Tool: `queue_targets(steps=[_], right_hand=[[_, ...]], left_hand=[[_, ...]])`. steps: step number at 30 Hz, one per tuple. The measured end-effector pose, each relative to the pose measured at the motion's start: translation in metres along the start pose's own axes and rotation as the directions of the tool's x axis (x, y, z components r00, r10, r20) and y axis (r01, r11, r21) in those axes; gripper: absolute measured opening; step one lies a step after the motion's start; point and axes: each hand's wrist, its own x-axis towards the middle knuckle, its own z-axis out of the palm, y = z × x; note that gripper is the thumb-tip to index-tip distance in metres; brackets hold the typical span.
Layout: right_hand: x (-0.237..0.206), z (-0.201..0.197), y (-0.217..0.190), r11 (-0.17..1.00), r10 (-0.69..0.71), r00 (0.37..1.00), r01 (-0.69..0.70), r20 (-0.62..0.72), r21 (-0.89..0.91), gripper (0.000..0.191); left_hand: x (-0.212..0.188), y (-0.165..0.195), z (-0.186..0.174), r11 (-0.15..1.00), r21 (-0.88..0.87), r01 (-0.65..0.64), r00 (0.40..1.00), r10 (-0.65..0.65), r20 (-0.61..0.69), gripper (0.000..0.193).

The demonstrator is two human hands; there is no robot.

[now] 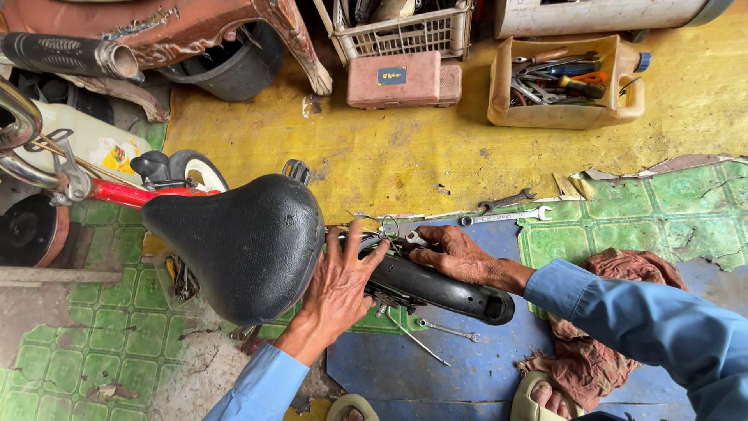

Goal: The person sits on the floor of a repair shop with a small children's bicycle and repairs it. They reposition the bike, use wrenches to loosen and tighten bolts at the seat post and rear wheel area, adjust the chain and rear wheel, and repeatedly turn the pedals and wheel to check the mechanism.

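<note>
Two wrenches lie near; saddle crowds left hand, fingers spread; right hand grips fender.

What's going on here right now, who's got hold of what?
A person in blue sleeves is working on a bicycle. The left hand presses beside the black saddle, and the right hand rests on the black rear mudguard, its fingers at the small metal fittings there. Two wrenches lie on the floor beyond, and a brown rag lies under the right arm.
</note>
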Motion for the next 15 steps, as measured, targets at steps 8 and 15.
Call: queue_targets(steps=[8,15], right_hand=[[0.002,0.001,0.005,0.997,-0.074,0.997,0.074,-0.012,0.034,0.030],[0.003,0.000,0.005,0.994,-0.093,0.996,0.091,0.017,0.059,0.027]], left_hand=[[0.007,-0.007,-0.014,0.997,0.001,-0.079,0.994,0.078,0.073,0.106],[0.014,-0.011,0.000,0.993,-0.103,-0.066,0.991,0.077,0.110,0.101]])
